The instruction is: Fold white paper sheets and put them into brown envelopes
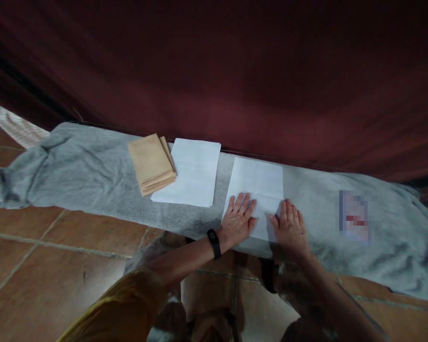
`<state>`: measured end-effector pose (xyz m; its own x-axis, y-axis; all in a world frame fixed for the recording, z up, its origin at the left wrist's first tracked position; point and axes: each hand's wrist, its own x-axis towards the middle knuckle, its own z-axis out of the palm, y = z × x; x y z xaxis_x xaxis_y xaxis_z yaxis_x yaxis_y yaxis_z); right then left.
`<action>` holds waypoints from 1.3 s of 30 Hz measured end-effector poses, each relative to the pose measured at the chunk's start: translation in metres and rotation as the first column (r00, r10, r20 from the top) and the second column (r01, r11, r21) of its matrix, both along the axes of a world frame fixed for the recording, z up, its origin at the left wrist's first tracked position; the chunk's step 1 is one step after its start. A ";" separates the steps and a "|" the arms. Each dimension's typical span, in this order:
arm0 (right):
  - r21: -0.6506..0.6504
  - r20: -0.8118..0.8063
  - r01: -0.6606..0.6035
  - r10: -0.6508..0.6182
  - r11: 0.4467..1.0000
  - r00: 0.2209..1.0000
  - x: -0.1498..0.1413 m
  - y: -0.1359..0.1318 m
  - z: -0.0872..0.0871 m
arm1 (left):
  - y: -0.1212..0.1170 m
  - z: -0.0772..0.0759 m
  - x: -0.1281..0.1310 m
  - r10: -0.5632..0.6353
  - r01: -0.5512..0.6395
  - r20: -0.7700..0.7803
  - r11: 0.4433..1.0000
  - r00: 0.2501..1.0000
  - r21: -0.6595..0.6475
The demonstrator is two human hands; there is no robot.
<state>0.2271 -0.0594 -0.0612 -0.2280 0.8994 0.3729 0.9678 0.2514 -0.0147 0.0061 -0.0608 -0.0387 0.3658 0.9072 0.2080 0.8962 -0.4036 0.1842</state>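
Note:
A white sheet of paper lies flat on a bench covered with a grey cloth. My left hand, with a black band at the wrist, lies flat with fingers spread on the sheet's near left part. My right hand rests flat on its near right corner, fingers stretched out. Neither hand holds anything.
A second white sheet lies to the left, and a stack of tan envelopes overlaps its left edge. A blurred small item sits on the cloth at right. A dark red curtain hangs behind. Brown floor tiles lie below.

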 end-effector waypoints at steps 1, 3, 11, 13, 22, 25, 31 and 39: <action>0.001 -0.011 0.007 -0.007 1.000 1.000 0.000 0.001 0.002 | 0.000 0.000 0.000 0.000 0.000 0.003 1.000 1.000 0.001; -0.019 -0.047 -0.020 0.019 1.000 0.999 -0.006 0.002 0.007 | 0.000 0.000 0.000 0.000 0.000 0.009 1.000 1.000 0.002; -0.139 -0.162 -0.315 0.293 0.939 0.942 -0.053 -0.012 0.016 | 0.001 0.002 -0.003 -0.022 0.021 -0.041 0.999 0.999 -0.034; -0.135 -0.138 -0.287 0.269 0.948 0.953 -0.055 -0.013 0.015 | 0.002 0.002 -0.005 -0.026 0.024 -0.051 0.999 0.998 -0.031; -0.115 -0.130 -0.168 0.153 0.979 0.980 -0.036 -0.008 0.012 | -0.002 0.009 -0.018 0.070 -0.070 -0.007 0.997 0.998 -0.025; -0.115 -0.115 -0.139 0.126 0.984 0.985 -0.031 -0.007 0.010 | -0.003 0.010 -0.025 0.093 -0.093 -0.018 0.995 0.996 -0.026; -0.070 -0.095 -0.075 0.068 0.995 0.993 -0.017 -0.006 0.004 | -0.006 0.011 -0.037 0.145 -0.145 -0.040 0.989 0.989 -0.012; -0.152 -0.212 -0.051 0.018 0.987 0.977 -0.029 0.031 0.022 | 0.029 0.021 -0.016 0.110 -0.110 0.007 0.994 0.994 0.010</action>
